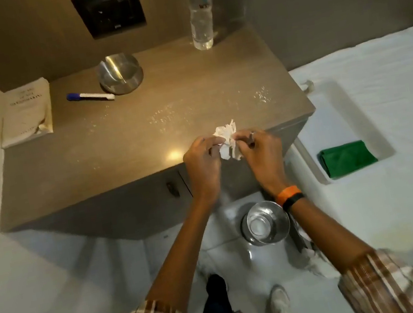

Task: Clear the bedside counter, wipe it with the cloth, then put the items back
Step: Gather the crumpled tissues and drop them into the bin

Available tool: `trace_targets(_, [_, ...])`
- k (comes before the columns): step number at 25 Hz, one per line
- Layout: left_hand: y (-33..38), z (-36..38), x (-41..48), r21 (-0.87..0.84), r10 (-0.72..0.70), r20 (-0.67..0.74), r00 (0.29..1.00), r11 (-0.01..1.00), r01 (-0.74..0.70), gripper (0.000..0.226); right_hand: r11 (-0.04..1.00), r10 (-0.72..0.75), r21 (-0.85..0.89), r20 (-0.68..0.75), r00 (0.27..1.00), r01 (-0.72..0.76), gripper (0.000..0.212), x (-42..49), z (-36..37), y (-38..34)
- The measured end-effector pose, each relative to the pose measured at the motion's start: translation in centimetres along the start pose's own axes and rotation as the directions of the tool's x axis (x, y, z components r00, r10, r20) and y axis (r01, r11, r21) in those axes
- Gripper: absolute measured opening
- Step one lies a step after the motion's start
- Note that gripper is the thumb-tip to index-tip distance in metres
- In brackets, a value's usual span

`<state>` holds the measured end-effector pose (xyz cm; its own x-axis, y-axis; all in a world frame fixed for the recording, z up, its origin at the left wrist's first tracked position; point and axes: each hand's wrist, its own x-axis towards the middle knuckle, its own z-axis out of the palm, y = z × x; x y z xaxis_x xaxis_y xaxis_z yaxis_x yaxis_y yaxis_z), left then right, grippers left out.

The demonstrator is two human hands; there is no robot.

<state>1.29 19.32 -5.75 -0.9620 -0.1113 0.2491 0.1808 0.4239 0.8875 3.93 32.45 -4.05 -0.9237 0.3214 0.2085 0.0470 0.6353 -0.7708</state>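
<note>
Plaid sleeves: cut off by the lower edge. Glass bowl (265, 223): on the pale floor below the wrists, partly behind the right forearm; contents unclear. Left hand (202, 162) and right hand (260, 151): both pinched on one crumpled white paper (228, 140), held over the front edge of the table (93, 175); its lower part is hidden between the fingers. White tray (309, 155): on the bed to the right, holding a folded green cloth (347, 162). Table top: brown, scattered with white crumbs (165, 115) and a light glare. Marker (90, 96): blue cap, lying flat. Metal bowl (120, 73): just behind the marker. Book (27, 115): far left, title blurred. Water bottle (200, 9): upright at the back, cap cropped. Dark wall socket plate (108, 10): detail indistinct.
</note>
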Motion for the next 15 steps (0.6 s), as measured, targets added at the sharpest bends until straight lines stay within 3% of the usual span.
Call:
trace_targets(3, [-3.2, 5.5, -8.1, -0.042, -0.184, 0.075, 0.980, 0.981, 0.187, 0.018, 0.982, 0.158, 0.099, 0.059, 0.986, -0.163, 0.015, -6.4, -0.5, 7.8])
trace_targets(7, [-12.7, 14.2, -16.9, 0.064, -0.459, 0.276, 0.845, 0.886, 0.460, 0.014, 0.920, 0.393, -0.099, 0.207, 0.896, -0.380, 0.019, -11.9, 2.9, 21.9])
trace_targets(11, [-24.9, 23.3, -23.4, 0.255, -0.563, 0.393, 0.727, 0.826, 0.502, 0.018, 0.856, 0.506, -0.310, 0.343, 0.791, -0.413, 0.021, -16.3, 9.7, 36.7])
trace_targets(15, [-34.5, 29.9, -27.1, 0.380, -0.601, 0.476, 0.642, 0.799, 0.466, 0.035, 0.829, 0.558, -0.321, 0.405, 0.725, -0.458, 0.034, -18.3, 15.4, 46.8])
